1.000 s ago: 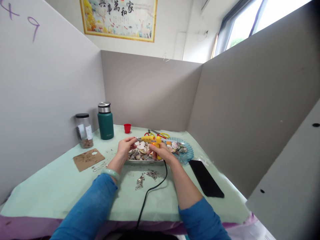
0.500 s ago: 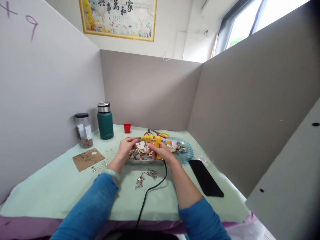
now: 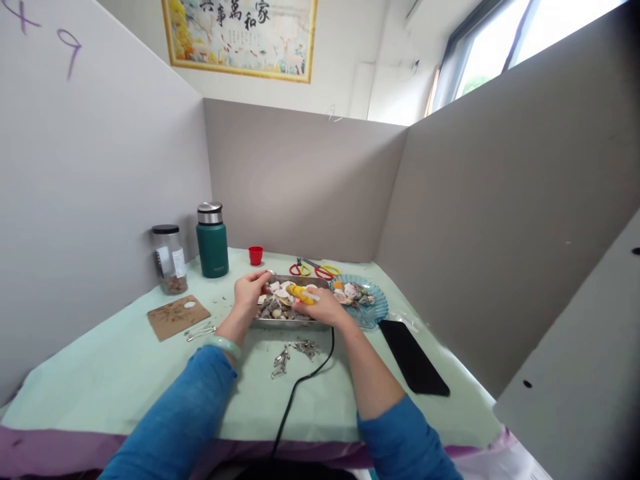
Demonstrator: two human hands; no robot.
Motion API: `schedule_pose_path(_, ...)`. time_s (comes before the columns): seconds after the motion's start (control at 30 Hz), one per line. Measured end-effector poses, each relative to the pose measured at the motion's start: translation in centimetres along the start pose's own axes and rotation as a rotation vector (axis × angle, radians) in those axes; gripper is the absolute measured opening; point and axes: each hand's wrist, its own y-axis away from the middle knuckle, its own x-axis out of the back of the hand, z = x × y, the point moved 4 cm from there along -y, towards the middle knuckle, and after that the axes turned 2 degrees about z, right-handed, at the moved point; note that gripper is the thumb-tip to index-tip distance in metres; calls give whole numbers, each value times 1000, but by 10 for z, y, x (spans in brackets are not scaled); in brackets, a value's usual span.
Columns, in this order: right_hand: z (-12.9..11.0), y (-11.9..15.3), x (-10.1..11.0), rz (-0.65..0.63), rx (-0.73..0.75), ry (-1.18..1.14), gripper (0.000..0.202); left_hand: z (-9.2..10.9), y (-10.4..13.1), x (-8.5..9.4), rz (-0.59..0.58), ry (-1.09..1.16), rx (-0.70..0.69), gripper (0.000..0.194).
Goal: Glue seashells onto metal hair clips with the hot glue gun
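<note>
My right hand (image 3: 323, 308) is wrapped round a yellow glue gun (image 3: 301, 295), which is tilted over a metal tray (image 3: 295, 324) of shells (image 3: 277, 308). Its black cord (image 3: 295, 387) runs down to the table's front edge. At the tray's left back corner, my left hand (image 3: 251, 290) is closed in a pinch on a small whitish piece, too small to make out. Small metal clips (image 3: 281, 362) lie on the table in front of the tray.
Right of the tray, a blue plate (image 3: 381, 303) holds small decorations, with a black phone (image 3: 414, 358) nearer me. Scissors (image 3: 327, 271) and a red cup (image 3: 255, 255) stand behind. To the left are a green bottle (image 3: 213, 247), a jar (image 3: 173, 263) and brown cardboard (image 3: 175, 320).
The glue gun has moved away from my left hand and tilted down over the shells. My left hand has stayed nearly in place, still pinched.
</note>
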Motion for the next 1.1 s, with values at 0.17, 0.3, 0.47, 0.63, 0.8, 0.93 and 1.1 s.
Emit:
schedule_pose_path(0.17, -7, -5, -12, -193, 77, 104, 49, -1, 0, -1, -18, 3, 3, 43)
schedule_pose_path(0.3, -6, -12, -12, -246, 103, 22, 48, 2, 2, -1, -16, -2, 5, 44)
schedule_pose_path(0.47, 10, -33, -9, -108, -6, 196, 21, 2, 2, -2, -37, -6, 6, 44)
schedule_pose_path(0.63, 14, -50, -25, -267, -15, 401, 27, 1, 3, -3, -33, -17, 24, 44)
schedule_pose_path(0.8, 15, -57, -32, -297, -25, 469, 31, 3, 5, -5, -48, -17, 33, 42)
schedule_pose_path(0.93, 20, -55, -28, -257, -45, 465, 26, 4, 7, -5, -39, -12, 44, 41)
schedule_pose_path(1.1, 30, -51, -12, -167, -83, 394, 30, 4, 8, -5, -51, -25, 47, 43)
